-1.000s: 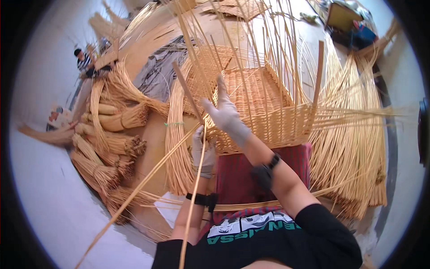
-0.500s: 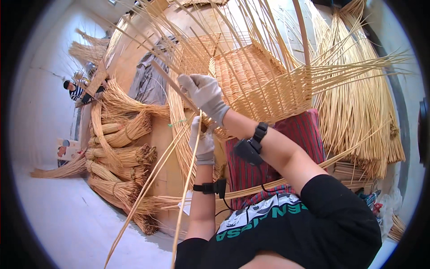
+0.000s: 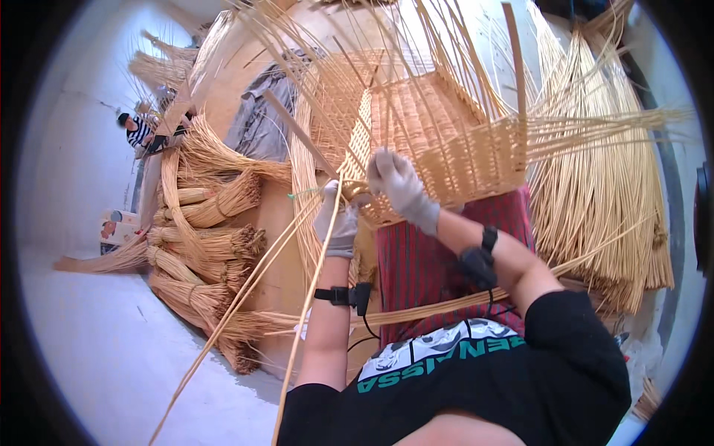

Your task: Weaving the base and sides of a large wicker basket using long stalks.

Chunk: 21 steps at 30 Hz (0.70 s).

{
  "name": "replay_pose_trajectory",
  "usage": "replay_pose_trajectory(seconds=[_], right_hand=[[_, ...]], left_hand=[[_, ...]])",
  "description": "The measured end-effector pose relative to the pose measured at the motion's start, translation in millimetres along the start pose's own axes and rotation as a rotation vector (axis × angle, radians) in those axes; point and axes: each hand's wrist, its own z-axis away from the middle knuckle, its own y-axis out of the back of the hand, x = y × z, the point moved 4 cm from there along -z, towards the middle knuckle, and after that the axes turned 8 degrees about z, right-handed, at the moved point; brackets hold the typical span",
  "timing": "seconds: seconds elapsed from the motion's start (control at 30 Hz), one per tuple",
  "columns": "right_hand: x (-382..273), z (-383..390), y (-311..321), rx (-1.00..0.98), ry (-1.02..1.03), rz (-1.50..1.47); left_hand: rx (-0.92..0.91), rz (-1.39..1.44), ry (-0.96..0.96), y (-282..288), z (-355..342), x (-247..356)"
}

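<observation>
A half-woven wicker basket (image 3: 476,163) lies in front of me, with long upright rods (image 3: 454,52) rising from its walls. My left hand (image 3: 338,223), in a pale work glove, is closed at the basket's near left corner, holding long wicker strands (image 3: 306,316) that trail down toward me. Beside that hand a flat wooden stake (image 3: 297,134) slants up from the corner. Against the near wall, my gloved right hand (image 3: 404,189) is closed around a thin upright wicker rod; its fingertips are partly hidden.
Striped red cloth (image 3: 446,260) lies beneath the basket's near side. Bundles of wicker (image 3: 201,260) are stacked at left, and long loose rods (image 3: 595,201) stand at right. Grey cloth (image 3: 260,123) lies beyond the bundles. A person in a striped top (image 3: 139,132) sits at far left.
My right hand has moved right and nearer, away from the flat stake, to the basket's near wall. The left hand stays at the corner with the strands. The view has shifted slightly.
</observation>
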Motion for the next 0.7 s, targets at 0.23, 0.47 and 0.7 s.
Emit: replay_pose_trajectory(seconds=[0.23,0.47,0.7], right_hand=[[-21,31,55,0.368,0.008,-0.068],[-33,37,52,0.455,-0.168,0.226],[-83,-83,13,0.192,0.67,1.56]], left_hand=[[-0.049,-0.34,0.154,2,9,25],[-0.375,0.243,0.58,-28,-46,68],[-0.099,0.395,0.362,-59,-57,53]])
